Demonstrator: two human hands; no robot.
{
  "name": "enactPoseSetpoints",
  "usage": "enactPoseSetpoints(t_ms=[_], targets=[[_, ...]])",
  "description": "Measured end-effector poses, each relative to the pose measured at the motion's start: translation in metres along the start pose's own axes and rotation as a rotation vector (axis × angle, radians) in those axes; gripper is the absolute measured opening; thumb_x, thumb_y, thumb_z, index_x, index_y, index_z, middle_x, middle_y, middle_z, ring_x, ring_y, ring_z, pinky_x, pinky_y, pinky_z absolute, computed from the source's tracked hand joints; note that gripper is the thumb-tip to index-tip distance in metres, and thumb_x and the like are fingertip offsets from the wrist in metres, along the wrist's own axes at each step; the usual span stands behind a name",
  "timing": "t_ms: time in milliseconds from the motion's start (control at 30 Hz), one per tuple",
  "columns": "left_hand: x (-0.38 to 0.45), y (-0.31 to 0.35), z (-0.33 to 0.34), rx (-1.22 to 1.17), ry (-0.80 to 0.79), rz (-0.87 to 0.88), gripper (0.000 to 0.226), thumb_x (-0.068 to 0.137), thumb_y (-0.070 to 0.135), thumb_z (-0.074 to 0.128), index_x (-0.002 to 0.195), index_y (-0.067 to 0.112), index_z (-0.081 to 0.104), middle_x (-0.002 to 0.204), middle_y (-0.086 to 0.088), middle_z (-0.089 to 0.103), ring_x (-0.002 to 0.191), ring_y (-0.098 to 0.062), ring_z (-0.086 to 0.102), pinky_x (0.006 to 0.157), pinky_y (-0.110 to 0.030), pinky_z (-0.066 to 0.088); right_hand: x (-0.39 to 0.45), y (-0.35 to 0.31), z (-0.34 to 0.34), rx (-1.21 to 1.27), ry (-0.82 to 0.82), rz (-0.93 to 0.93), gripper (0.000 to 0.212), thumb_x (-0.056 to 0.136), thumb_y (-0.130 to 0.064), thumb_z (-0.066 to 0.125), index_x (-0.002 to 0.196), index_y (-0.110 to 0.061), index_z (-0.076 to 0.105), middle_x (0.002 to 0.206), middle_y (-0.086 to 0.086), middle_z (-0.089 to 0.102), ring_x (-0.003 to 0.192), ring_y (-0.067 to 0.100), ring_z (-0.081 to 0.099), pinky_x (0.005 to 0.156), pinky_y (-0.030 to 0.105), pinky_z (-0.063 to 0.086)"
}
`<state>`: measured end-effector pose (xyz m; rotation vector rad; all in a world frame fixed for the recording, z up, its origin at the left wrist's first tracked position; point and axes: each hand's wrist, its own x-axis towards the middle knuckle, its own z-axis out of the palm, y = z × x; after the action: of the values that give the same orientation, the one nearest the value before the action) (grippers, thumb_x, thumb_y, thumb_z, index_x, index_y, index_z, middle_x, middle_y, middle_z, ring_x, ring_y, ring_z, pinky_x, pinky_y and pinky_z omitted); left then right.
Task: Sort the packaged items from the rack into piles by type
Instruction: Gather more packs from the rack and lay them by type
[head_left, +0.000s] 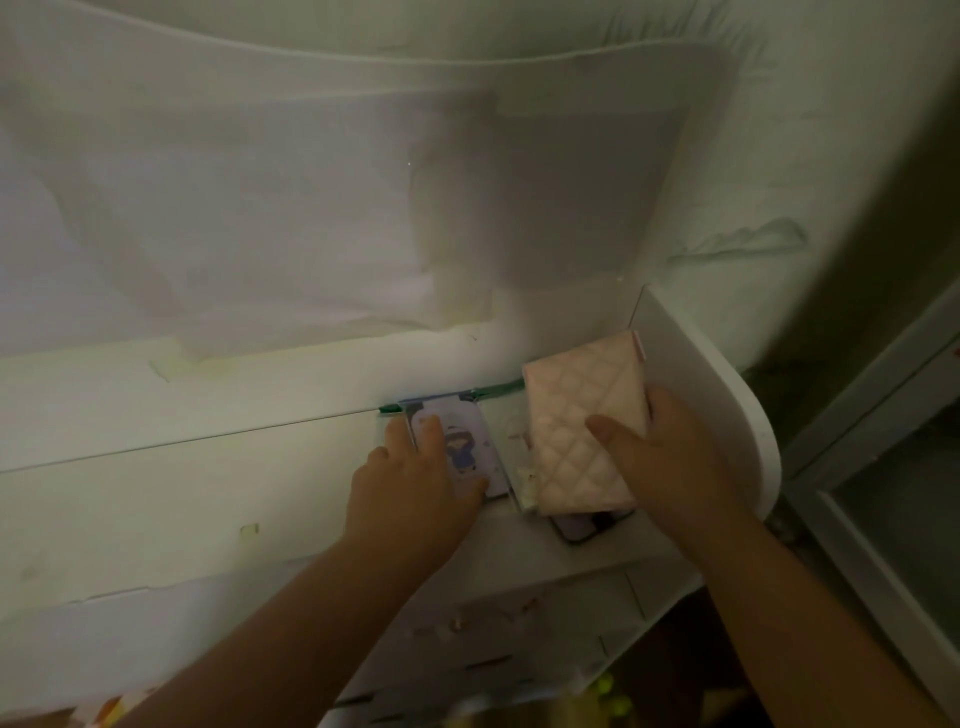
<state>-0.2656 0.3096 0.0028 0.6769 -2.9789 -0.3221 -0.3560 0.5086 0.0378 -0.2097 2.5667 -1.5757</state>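
Mid-sort on the shelf — right hand grips pink pack, thumb across; left hand fingers spread on clear pack. Next — drop pink on its matching pile

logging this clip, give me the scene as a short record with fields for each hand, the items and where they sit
left hand: left hand rests on a flat pack with a cartoon print, fingers laid on top
right hand: right hand grips a pink quilted pack
position: both packs side by side on the white shelf, quilted pack to the right
under quilted pack: a dark-edged item sticks out, type unclear
lighting: dim, details blurred
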Motion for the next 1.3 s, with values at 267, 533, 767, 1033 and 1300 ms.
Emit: enactPoseSetpoints(t_ms=[267, 533, 767, 1033, 1300], targets=[[0.027, 0.004, 0.01, -0.29, -0.128, -0.149, 0.107, 0.067, 0.05, 0.079, 0.149, 0.027, 0.015, 0.155, -0.013, 0.013, 0.135, -0.035, 0.034, 0.107, -0.041, 0.036, -0.013, 0.0, -0.006, 0.066, -0.007, -0.044, 0.033, 0.091, -0.027, 0.068, 0.122, -0.021, 0.057, 0.095, -0.02, 0.06, 0.082, -0.007, 0.055, 0.058, 0.013, 0.042], [0.028, -0.008, 0.0, -0.916, -0.086, -0.344, 0.068, 0.087, 0.02, 0.069, 0.142, 0.023, 0.029, 0.119, -0.005, 0.061, 0.096, -0.021, 0.064, 0.065, -0.029, 0.055, -0.016, 0.004, -0.015, 0.096, 0.001, -0.064, 0.019, 0.091, -0.03, 0.067, 0.107, -0.027, 0.057, 0.092, -0.018, 0.062, 0.079, -0.006, 0.056, 0.058, 0.013, 0.04], [0.015, -0.017, -0.01, -0.944, -0.039, -0.408, 0.022, 0.096, 0.02, 0.055, 0.117, 0.023, 0.051, 0.099, 0.001, 0.063, 0.086, -0.016, 0.062, 0.065, -0.033, 0.056, -0.009, 0.007, -0.002, 0.174, -0.009, -0.108, 0.027, 0.092, -0.029, 0.066, 0.118, -0.026, 0.059, 0.096, -0.02, 0.064, 0.081, -0.007, 0.06, 0.06, 0.011, 0.044], [-0.012, -0.036, -0.043, -1.056, 0.118, -0.34, 0.023, 0.093, 0.024, 0.06, 0.115, 0.026, 0.053, 0.104, 0.004, 0.066, 0.091, -0.014, 0.067, 0.064, -0.032, 0.062, -0.006, -0.003, 0.029, 0.388, -0.076, -0.096, 0.029, 0.082, -0.039, 0.068, 0.107, -0.024, 0.067, 0.101, 0.0, 0.075, 0.092, 0.022, 0.072, 0.077, 0.053, 0.06], [-0.051, -0.086, -0.084, -1.133, 0.272, -0.312, 0.022, 0.096, 0.022, 0.054, 0.117, 0.026, 0.054, 0.103, 0.0, 0.068, 0.083, -0.018, 0.069, 0.049, -0.021, 0.051, -0.038, -0.039, 0.07, 0.397, -0.104, -0.12, 0.026, 0.082, -0.042, 0.068, 0.098, -0.021, 0.069, 0.089, 0.002, 0.075, 0.082, 0.027, 0.07, 0.066, 0.043, 0.058]])
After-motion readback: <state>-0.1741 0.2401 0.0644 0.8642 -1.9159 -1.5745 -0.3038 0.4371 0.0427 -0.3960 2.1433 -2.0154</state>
